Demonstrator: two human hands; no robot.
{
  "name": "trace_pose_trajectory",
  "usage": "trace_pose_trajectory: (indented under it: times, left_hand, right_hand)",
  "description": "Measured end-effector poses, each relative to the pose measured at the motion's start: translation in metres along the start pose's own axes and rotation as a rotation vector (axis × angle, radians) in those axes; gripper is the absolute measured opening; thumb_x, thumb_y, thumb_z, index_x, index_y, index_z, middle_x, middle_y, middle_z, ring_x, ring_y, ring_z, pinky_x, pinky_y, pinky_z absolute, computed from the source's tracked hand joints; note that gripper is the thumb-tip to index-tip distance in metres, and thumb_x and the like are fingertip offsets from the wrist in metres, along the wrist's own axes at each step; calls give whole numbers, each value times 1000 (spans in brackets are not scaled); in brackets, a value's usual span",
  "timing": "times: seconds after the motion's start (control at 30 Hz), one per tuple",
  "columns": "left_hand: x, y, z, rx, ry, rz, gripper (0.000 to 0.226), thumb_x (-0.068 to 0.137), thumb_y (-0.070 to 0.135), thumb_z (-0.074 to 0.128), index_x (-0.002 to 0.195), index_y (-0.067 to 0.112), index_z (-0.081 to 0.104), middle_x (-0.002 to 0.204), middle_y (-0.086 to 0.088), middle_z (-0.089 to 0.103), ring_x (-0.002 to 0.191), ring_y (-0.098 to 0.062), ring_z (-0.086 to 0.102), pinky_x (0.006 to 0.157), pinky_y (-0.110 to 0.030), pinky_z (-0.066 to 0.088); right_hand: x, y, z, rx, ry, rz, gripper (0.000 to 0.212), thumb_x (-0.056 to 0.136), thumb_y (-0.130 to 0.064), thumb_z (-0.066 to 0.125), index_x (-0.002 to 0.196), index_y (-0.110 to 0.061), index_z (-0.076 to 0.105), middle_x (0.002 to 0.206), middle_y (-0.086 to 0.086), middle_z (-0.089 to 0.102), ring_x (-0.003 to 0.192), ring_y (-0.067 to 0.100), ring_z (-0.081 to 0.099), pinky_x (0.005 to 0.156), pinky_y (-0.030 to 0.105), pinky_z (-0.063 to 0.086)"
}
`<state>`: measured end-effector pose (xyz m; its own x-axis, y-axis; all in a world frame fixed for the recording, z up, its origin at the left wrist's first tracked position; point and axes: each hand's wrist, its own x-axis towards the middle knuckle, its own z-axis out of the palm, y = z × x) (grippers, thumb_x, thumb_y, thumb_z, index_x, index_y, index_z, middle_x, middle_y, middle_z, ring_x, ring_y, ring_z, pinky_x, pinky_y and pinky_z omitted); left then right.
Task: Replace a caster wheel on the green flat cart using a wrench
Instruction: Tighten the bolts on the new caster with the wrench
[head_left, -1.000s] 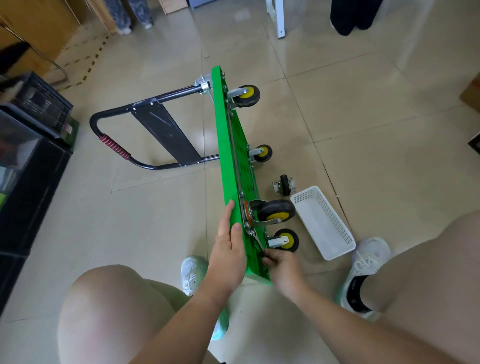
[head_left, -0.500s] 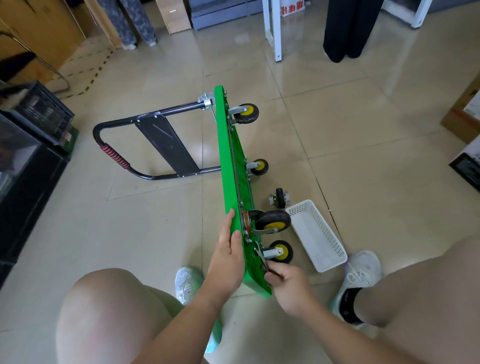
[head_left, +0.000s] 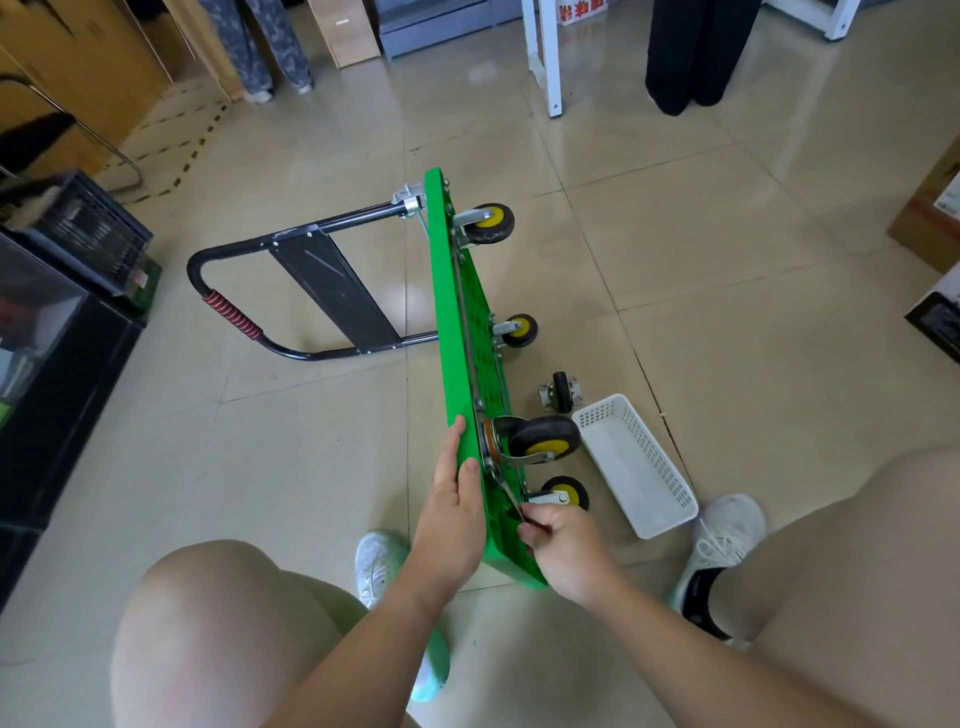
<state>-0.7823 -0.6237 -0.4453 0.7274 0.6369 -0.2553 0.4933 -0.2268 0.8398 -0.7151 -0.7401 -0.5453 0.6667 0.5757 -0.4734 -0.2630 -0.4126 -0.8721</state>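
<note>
Here the green plastic flat cart stands on its long edge on the tiled floor, the left hand pressing flat, fingers straight, against its deck. The right hand clenches a slim metal wrench at the plate of the black-and-yellow caster wheel (near end). A slipped wrench could topple the cart.

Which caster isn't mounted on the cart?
The small all-black caster, standing loose by the far corner of the white basket. The other four have yellow hubs and are fixed to the underside of the green cart.
</note>
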Motion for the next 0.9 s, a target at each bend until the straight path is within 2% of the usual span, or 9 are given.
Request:
trace_pose_trajectory:
  times: [0.07, 0.1, 0.2, 0.27, 0.33, 0.47, 0.6, 0.73, 0.9]
  left_hand:
    - [2, -3, 1, 1, 11, -4, 48, 114, 27, 31, 151, 56, 25, 143, 27, 40, 106, 41, 37, 86, 11, 24]
    - [3, -4, 1, -8, 17, -6, 47, 113, 28, 31, 148, 59, 26, 147, 24, 43, 114, 32, 43, 95, 7, 27]
    - [3, -5, 2, -23, 24, -23, 46, 113, 31, 31, 144, 64, 27, 152, 20, 46, 139, -8, 49, 120, -25, 35]
    - [3, -4, 2, -20, 30, -8, 46, 113, 29, 30, 146, 61, 25, 149, 28, 40, 136, 14, 42, 111, -5, 28]
    - [4, -4, 2, -17, 32, -7, 47, 114, 27, 30, 151, 55, 25, 144, 31, 38, 118, 35, 36, 93, 9, 22]
    - [5, -3, 4, -6, 30, -9, 49, 114, 28, 29, 158, 48, 25, 145, 27, 38, 127, 13, 37, 90, 9, 23]
    - [5, -5, 2, -18, 48, 7, 48, 114, 26, 30, 157, 46, 28, 145, 24, 39, 131, 9, 36, 87, 12, 20]
    - [3, -4, -1, -13, 45, 2, 49, 114, 23, 29, 159, 42, 28, 142, 25, 38, 124, 11, 36, 83, 13, 20]
    - [2, -2, 0, -24, 24, -5, 48, 114, 25, 29, 155, 48, 27, 146, 15, 45, 123, 2, 45, 87, 8, 28]
  right_hand:
    - [1, -1, 0, -23, -4, -1, 31, 98, -11, 62, 127, -18, 69, 115, -3, 73, 105, 13, 68, 104, 32, 51]
    - [0, -3, 0, -13, -10, -5, 30, 98, -11, 62, 126, -19, 70, 113, -5, 74, 103, 12, 68, 102, 30, 52]
    - [-3, -10, 5, 30, -22, -7, 27, 98, -12, 62, 121, -22, 73, 99, -14, 74, 93, 7, 68, 97, 29, 54]
    - [-3, -11, 8, 32, -29, -6, 26, 97, -12, 63, 118, -22, 74, 92, -16, 73, 87, 6, 66, 97, 34, 55]
    - [-3, -11, 10, 48, -32, 8, 26, 97, -12, 63, 119, -21, 74, 88, -16, 72, 83, 7, 65, 97, 38, 56]
    - [-3, -15, 9, 37, 1, 51, 27, 97, -15, 64, 122, -18, 72, 93, -5, 72, 83, 14, 64, 92, 36, 57]
    - [-4, -19, 11, 24, 11, 75, 26, 95, -20, 66, 120, -19, 73, 94, 1, 74, 85, 24, 68, 82, 37, 60]
    - [-11, -23, 14, 6, 14, 99, 18, 94, -23, 65, 80, -24, 75, 64, -3, 64, 63, 24, 59, 65, 41, 56]
    - [-17, -27, 13, 35, 8, 119, 30, 92, -25, 63, 63, -24, 69, 56, -2, 55, 56, 24, 51, 56, 37, 43]
